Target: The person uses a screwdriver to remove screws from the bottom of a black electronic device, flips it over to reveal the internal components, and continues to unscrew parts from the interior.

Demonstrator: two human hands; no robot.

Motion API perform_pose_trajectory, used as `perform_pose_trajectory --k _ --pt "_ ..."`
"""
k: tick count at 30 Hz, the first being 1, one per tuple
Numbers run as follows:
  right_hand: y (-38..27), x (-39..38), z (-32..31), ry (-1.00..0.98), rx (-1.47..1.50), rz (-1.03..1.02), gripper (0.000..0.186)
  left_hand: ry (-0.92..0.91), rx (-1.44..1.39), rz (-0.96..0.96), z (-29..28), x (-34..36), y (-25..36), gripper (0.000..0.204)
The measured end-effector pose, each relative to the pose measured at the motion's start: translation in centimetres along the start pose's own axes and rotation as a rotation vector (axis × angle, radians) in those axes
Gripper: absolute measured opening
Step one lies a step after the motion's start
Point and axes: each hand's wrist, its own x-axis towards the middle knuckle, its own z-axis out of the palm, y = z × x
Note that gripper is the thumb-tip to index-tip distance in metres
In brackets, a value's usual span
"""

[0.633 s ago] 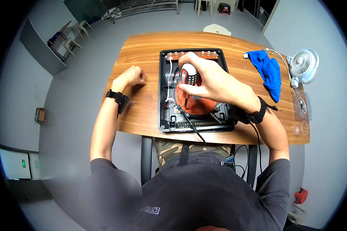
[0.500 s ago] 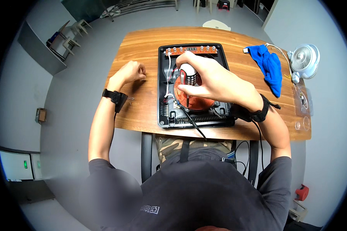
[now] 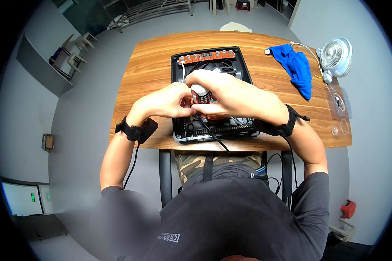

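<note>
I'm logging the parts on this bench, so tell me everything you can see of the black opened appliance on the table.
The appliance is a flat, square black casing, plastic by its look, lying open-side up on the wooden table, near the front edge. An orange circuit strip runs along its far side, with a round fan opening just below it. A copper-coloured coil sits in the middle, mostly hidden. A finned strip lines the near edge, and a black cord trails off it. The left hand and right hand meet over the coil around a small cylindrical tool.

The left hand (image 3: 167,101) is no longer resting as a fist on the counter (image 3: 148,65) beside the opened black appliance (image 3: 211,93); it is joining the right hand (image 3: 228,93) at the small cylindrical tool (image 3: 201,93) over the coil.
</note>
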Motion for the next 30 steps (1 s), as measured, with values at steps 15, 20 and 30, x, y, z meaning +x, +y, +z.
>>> perform_pose_trajectory --k 15,20,30 --pt "-1.1 0.0 0.4 -0.014 -0.015 -0.045 0.044 0.072 -0.039 0.036 1.2 -0.7 0.2 0.041" --pt "-1.1 0.1 0.4 -0.019 -0.036 -0.027 0.043 0.066 0.015 0.028 1.1 -0.6 -0.3 0.038" --pt "-1.7 0.1 0.1 -0.053 -0.075 -0.050 0.037 0.065 -0.062 0.038 0.7 -0.5 1.8 0.043"
